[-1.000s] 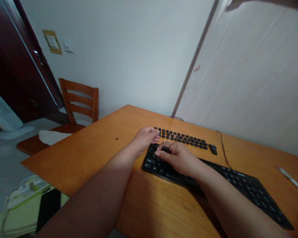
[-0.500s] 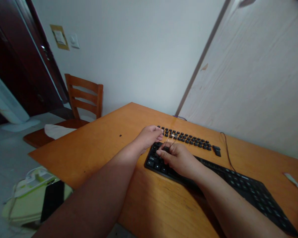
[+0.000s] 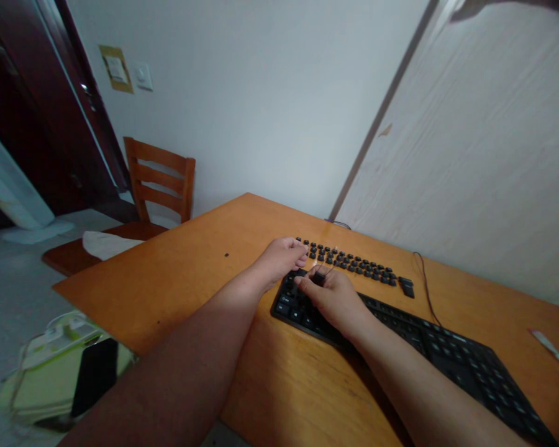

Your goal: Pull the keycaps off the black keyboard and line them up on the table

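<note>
A black keyboard (image 3: 284, 308) lies slantwise on the wooden table, with bare patches among the keys at its left end. Over that end my right hand (image 3: 330, 295) is closed on a thin wire keycap puller (image 3: 323, 269), whose prongs point away from me. A black keycap (image 3: 319, 277) shows amid the right hand's fingers; whether the wires grip it is unclear. My left hand (image 3: 284, 257) is closed at the keyboard's far left corner, fingertips pinched together, and what they hold, if anything, is hidden. Just beyond both hands are rows of loose black keycaps (image 3: 363, 267).
One small black piece (image 3: 227, 254) lies apart on the table (image 3: 200, 248) at left. A brown cable (image 3: 423, 279) runs behind the keyboard, and a white-handled brush-like tool (image 3: 552, 351) rests at right. A wooden chair (image 3: 161, 180) stands at the table's far left.
My right hand has turned slightly, and the puller's wires have drawn back toward the palm. A black keycap now shows amid its fingers. The left hand has barely moved.
</note>
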The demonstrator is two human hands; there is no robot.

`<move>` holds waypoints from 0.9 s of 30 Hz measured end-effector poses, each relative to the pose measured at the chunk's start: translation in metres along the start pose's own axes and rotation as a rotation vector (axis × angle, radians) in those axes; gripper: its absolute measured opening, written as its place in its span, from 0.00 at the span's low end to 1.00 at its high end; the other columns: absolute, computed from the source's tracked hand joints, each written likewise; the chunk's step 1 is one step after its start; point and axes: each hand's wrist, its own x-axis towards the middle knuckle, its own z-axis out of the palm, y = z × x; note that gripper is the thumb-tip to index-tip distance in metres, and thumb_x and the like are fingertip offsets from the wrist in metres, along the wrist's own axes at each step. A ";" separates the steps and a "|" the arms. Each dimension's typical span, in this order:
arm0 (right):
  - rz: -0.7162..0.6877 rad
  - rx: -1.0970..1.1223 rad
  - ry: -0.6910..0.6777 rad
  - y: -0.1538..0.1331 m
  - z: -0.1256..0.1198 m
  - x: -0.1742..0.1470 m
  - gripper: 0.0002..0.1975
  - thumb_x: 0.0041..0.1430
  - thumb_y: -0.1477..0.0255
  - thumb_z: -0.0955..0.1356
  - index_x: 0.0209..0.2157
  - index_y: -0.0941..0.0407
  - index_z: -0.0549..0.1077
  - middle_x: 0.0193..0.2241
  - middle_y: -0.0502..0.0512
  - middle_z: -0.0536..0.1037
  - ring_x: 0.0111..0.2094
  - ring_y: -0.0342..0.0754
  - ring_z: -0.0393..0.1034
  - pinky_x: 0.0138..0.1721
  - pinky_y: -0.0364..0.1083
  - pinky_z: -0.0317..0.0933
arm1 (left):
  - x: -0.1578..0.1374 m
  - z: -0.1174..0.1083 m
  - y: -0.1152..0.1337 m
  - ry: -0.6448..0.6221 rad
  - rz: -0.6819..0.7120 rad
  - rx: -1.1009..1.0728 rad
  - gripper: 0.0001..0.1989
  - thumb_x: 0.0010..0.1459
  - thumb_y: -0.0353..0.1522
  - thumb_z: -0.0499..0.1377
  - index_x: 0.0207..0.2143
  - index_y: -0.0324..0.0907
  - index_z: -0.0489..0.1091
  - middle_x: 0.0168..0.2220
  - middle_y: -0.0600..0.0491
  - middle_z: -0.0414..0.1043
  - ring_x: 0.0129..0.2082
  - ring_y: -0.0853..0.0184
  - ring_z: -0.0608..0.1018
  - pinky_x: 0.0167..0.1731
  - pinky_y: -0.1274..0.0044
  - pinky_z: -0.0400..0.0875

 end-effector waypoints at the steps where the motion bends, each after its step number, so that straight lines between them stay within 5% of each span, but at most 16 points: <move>1: 0.005 0.002 0.011 0.000 0.001 0.000 0.15 0.55 0.61 0.69 0.23 0.54 0.65 0.16 0.45 0.64 0.19 0.42 0.55 0.22 0.44 0.49 | 0.000 0.000 0.000 -0.001 0.000 0.012 0.07 0.56 0.35 0.58 0.29 0.39 0.69 0.29 0.50 0.74 0.28 0.70 0.75 0.29 0.78 0.68; 27: 0.082 0.150 0.301 0.000 0.011 -0.003 0.10 0.49 0.70 0.67 0.20 0.53 0.60 0.13 0.42 0.61 0.16 0.40 0.51 0.19 0.42 0.45 | 0.011 -0.004 -0.018 -0.024 0.084 0.160 0.07 0.52 0.33 0.56 0.31 0.38 0.70 0.28 0.52 0.74 0.26 0.71 0.74 0.29 0.79 0.67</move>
